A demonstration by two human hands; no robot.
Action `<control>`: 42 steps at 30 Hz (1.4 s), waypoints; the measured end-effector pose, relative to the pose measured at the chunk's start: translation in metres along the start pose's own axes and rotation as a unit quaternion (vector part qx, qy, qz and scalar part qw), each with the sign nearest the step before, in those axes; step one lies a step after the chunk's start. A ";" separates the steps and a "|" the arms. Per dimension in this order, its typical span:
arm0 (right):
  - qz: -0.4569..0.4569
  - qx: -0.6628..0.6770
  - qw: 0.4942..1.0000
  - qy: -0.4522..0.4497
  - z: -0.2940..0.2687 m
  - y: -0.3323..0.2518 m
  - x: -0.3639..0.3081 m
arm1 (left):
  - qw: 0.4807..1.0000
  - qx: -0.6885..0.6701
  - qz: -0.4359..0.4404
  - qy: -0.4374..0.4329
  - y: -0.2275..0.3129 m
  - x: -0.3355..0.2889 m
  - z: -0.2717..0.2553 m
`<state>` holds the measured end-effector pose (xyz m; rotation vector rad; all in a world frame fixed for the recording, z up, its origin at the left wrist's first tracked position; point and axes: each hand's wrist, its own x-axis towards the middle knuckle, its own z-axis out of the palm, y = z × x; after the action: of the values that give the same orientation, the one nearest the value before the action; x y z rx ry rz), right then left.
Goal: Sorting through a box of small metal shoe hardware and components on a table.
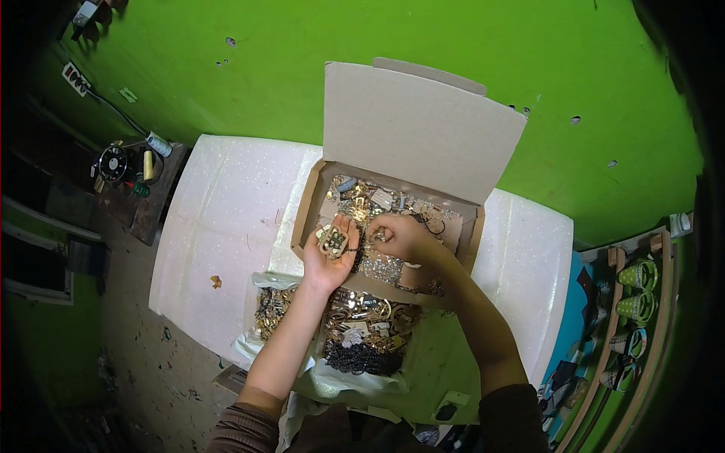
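Observation:
My left hand [328,268] is turned palm up over the near left part of an open cardboard box [477,234]. Several gold ornaments [333,241] lie across its palm and fingers, one shaped like an oval frame with dark pieces. Just to the right, my right hand [404,238] is closed, with its fingertips pinched on a small shiny ornament whose exact kind I cannot make out. Beneath both hands the box is filled with loose metal trims [381,266], gold at the back left and silvery toward the front. My right forearm crosses the box's near right corner.
The box's lid [423,128] stands raised against the green wall. In front are lined trays of gold trims [272,311] and black beaded trims [362,359]. A sparkly white table [226,196] carries the box. Sandals [637,306] hang on a rack at right; thread spools [149,164] stand at left.

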<state>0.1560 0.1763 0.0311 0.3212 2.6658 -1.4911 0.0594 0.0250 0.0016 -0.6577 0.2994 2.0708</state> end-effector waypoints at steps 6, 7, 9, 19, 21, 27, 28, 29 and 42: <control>-0.180 -0.001 0.983 0.028 0.017 -0.037 0.011 | 0.989 0.146 -0.034 -0.018 0.001 -0.003 -0.002; -0.201 0.007 0.978 0.049 0.024 -0.031 0.013 | 0.986 0.159 -0.045 0.011 -0.002 -0.004 0.002; -0.204 0.017 0.978 0.036 0.022 -0.043 0.014 | 0.987 0.151 -0.049 -0.002 0.004 -0.005 -0.003; -0.284 -0.065 0.949 0.122 0.036 -0.045 0.014 | 0.988 0.081 -0.119 -0.057 0.009 -0.005 -0.009; -0.244 -0.087 0.956 0.137 0.039 -0.055 0.007 | 0.986 0.086 -0.123 -0.065 0.011 -0.006 -0.013; -0.158 -0.048 0.981 0.106 0.045 -0.043 0.001 | 0.996 0.055 -0.052 -0.038 0.002 -0.003 -0.006; -0.193 -0.013 0.973 0.123 0.046 -0.038 0.002 | 0.996 0.051 -0.053 -0.051 0.002 -0.003 -0.008; -0.194 -0.012 0.973 0.120 0.048 -0.032 0.006 | 0.996 0.050 -0.051 -0.051 0.005 -0.003 -0.013; -0.049 -0.181 0.956 0.225 0.059 0.043 0.077 | 0.995 -0.067 0.009 -0.068 0.003 -0.004 -0.017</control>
<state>0.0878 0.1593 -0.0487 0.5637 3.2792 -1.0052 0.0646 0.0134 -0.0103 -0.5913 0.0896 2.1557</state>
